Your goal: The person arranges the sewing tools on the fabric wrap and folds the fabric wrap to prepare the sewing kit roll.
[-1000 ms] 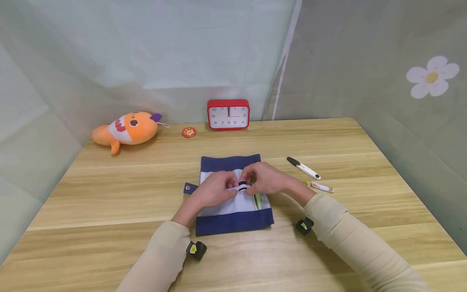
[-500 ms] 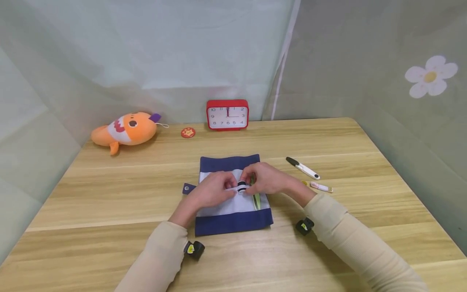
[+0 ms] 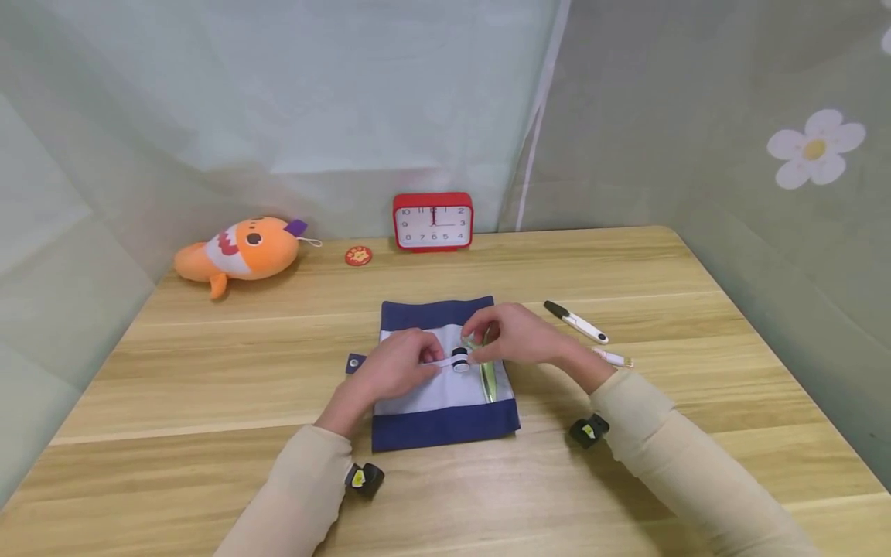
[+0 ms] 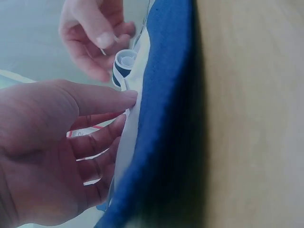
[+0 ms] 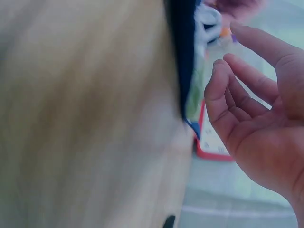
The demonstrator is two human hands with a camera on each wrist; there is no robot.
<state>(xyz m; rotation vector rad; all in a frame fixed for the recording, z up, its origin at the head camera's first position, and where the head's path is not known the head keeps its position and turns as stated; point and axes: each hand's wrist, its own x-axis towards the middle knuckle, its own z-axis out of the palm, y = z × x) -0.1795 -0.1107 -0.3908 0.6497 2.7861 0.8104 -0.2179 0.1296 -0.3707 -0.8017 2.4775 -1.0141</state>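
Note:
An unrolled navy-and-white fabric pouch (image 3: pixel 445 427) lies on the table. A black-and-white thread spool (image 3: pixel 460 360) stands on its pale middle under a white elastic strap (image 3: pixel 438 362). My left hand (image 3: pixel 400 365) pinches the strap just left of the spool. In the left wrist view its thumb lies along the strap, below the spool (image 4: pixel 124 61). My right hand (image 3: pixel 522 334) hovers right of the spool, fingers loosely bent and holding nothing; the right wrist view shows a gap between its fingertips and the spool (image 5: pixel 209 23). A slim shiny green item (image 3: pixel 489 381) lies on the pouch's right side, partly hidden.
Right of the pouch lie a black-and-white pen-like tool (image 3: pixel 576 322) and a small whitish tube (image 3: pixel 614 357). Along the back are an orange plush toy (image 3: pixel 240 247), a round red badge (image 3: pixel 358 255) and a red clock (image 3: pixel 433 223). A snap tab (image 3: pixel 355 363) sticks out left.
My right hand has let go of the spool and drawn back slightly up and right. The left hand has slid a little left along the strap. The spool stays under the strap.

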